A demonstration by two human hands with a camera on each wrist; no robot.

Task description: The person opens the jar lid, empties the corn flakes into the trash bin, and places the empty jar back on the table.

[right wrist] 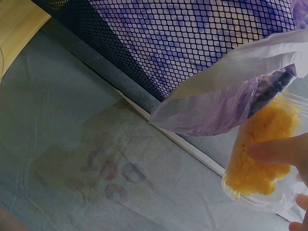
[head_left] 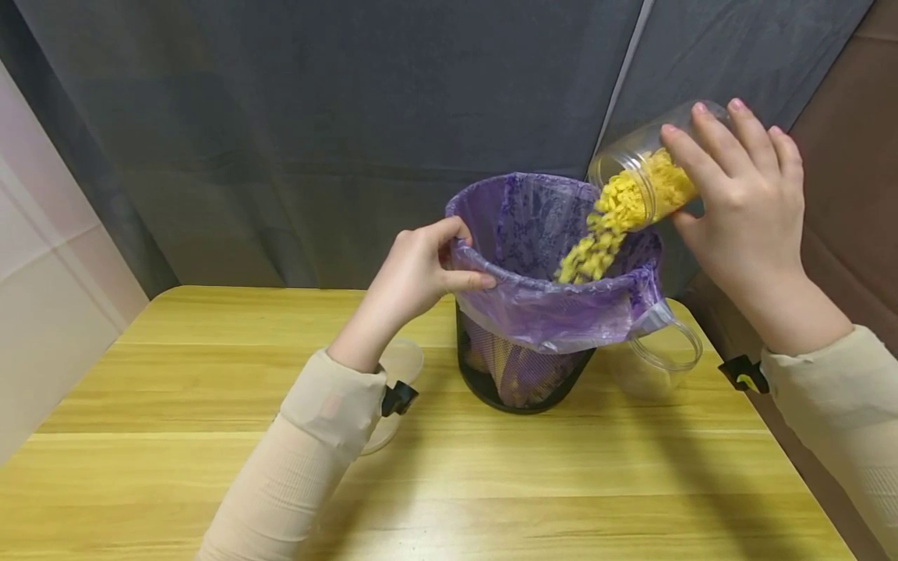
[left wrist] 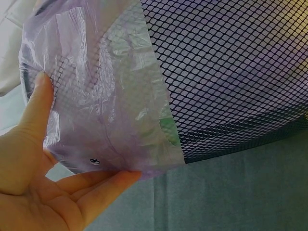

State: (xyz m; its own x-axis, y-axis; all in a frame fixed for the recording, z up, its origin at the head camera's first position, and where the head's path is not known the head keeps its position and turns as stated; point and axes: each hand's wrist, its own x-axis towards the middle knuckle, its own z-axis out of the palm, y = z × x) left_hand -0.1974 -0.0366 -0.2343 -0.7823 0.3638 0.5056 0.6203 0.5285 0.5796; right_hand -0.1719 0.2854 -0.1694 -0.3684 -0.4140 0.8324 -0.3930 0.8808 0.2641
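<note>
A black mesh trash bin [left wrist: 231,62] lined with a purple plastic bag [head_left: 547,312] stands on the table. My left hand [head_left: 428,261] grips the bin's rim at its left side, thumb outside over the folded bag. Above the right part of the opening, my right hand [head_left: 751,183] holds a clear plastic jar [head_left: 634,148] tipped mouth-down to the left. Small yellow pieces [head_left: 592,253] stream from the jar into the bin, and more yellow pieces [right wrist: 262,149] are still inside the jar. The bottom of the bin's inside is hidden in the head view.
Another clear jar [head_left: 666,362] stands on the table [head_left: 210,389] just right of the bin. Translucent round lids [head_left: 403,360] lie left of the bin, partly behind the left sleeve. A grey curtain [head_left: 316,140] hangs behind the table.
</note>
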